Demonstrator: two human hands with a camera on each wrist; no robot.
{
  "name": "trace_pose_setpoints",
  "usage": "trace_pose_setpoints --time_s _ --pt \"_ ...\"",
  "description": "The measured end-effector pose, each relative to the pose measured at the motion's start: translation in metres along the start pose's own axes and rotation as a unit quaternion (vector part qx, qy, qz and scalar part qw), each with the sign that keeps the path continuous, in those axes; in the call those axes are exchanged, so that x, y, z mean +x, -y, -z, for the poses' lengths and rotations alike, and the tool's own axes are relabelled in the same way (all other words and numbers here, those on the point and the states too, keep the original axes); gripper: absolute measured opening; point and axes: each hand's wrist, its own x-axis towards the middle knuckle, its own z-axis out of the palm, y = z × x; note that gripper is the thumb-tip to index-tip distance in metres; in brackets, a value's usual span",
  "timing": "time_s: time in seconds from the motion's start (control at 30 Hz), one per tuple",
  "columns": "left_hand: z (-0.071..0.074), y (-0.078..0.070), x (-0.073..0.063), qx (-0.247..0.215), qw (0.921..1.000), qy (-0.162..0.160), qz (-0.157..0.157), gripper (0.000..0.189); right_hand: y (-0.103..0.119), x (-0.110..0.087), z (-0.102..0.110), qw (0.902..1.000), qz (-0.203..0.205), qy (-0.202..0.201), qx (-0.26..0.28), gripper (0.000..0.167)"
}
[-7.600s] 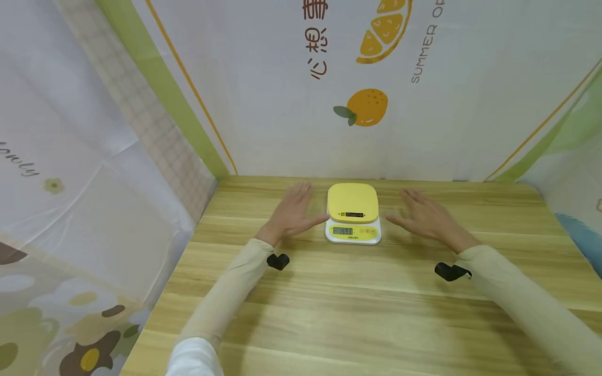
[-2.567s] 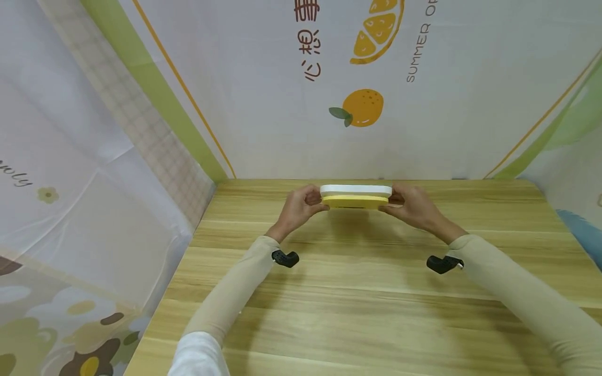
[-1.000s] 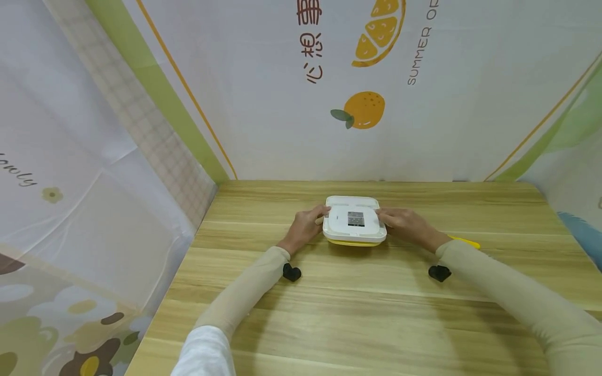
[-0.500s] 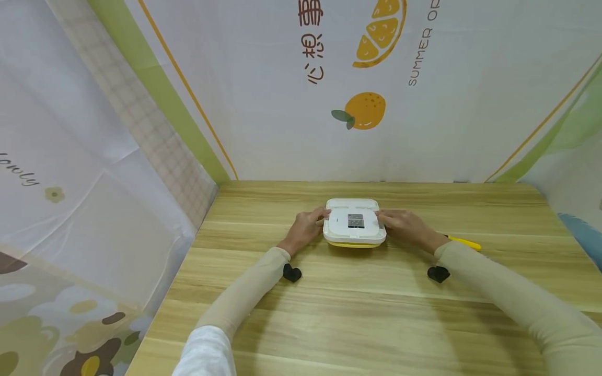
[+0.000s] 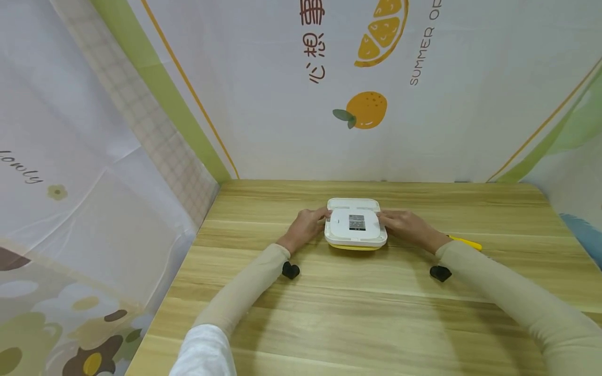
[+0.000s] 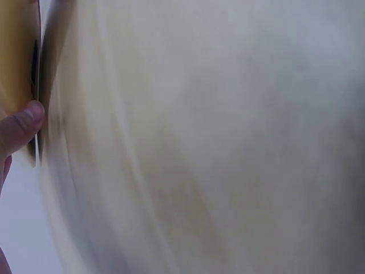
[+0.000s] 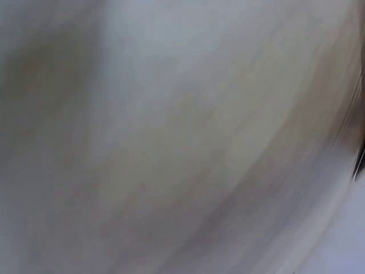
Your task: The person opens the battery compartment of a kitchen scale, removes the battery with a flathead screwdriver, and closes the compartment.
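Left hand (image 5: 304, 227) and right hand (image 5: 408, 227) lie well apart, each gripping one side of an upturned kitchen scale (image 5: 338, 230) that sits between them. Nearest, a white sleeve (image 5: 203, 350) covers the upper part of the left arm and gives way to a beige left sleeve (image 5: 246, 287), while a beige right sleeve (image 5: 512, 308) comes in from the lower right. Under the cuffs show a black left wrist device (image 5: 290, 270) and a black right wrist device (image 5: 440, 273). Wood-grain tabletop (image 5: 338, 313) runs beneath the forearms. Ahead, the scale's white underside faces up, with a dark label (image 5: 357, 222) in its middle and a yellow strip along its near edge; whether it touches the table I cannot tell. In the left wrist view a fingertip (image 6: 33, 111) presses a yellow surface; the right wrist view is too blurred to make out the hand. Beside the right cuff, a yellow handle (image 5: 465, 242) lies on the tabletop, partly hidden by the arm. Beyond the table's far edge hangs a white curtain (image 5: 282, 130), printed with a whole orange (image 5: 369, 110) and, higher up, an orange slice (image 5: 383, 34)
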Motion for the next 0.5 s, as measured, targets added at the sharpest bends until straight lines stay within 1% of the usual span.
trace_pose_setpoints --time_s 0.1,0.2,0.27,0.37,0.4,0.43,0.5 --pt "0.002 0.001 -0.001 0.02 0.9996 0.013 -0.018 0.02 0.0 0.002 0.002 0.9999 0.009 0.004 -0.004 0.049" --pt "0.005 0.001 -0.002 0.037 0.9983 0.032 -0.033 0.025 0.001 0.003 0.004 0.9995 0.027 0.009 -0.017 0.047" --pt "0.007 0.0 -0.003 0.026 0.9979 0.047 -0.036 0.028 0.001 0.004 0.007 0.9986 0.042 0.013 -0.028 0.034" --pt "0.009 -0.002 -0.004 0.019 0.9968 0.062 -0.047 0.034 0.002 0.005 0.009 0.9973 0.058 0.021 -0.04 0.005" --pt "0.01 -0.002 -0.004 0.021 0.9962 0.065 -0.054 0.035 0.001 0.005 0.01 0.9971 0.061 0.023 -0.04 0.006" --pt "0.01 -0.003 -0.004 0.019 0.9957 0.068 -0.06 0.035 0.001 0.005 0.01 0.9968 0.063 0.026 -0.041 0.014" --pt "0.011 -0.004 -0.005 0.034 0.9944 0.065 -0.077 0.035 0.001 0.005 0.011 0.9963 0.069 0.03 -0.041 0.019"
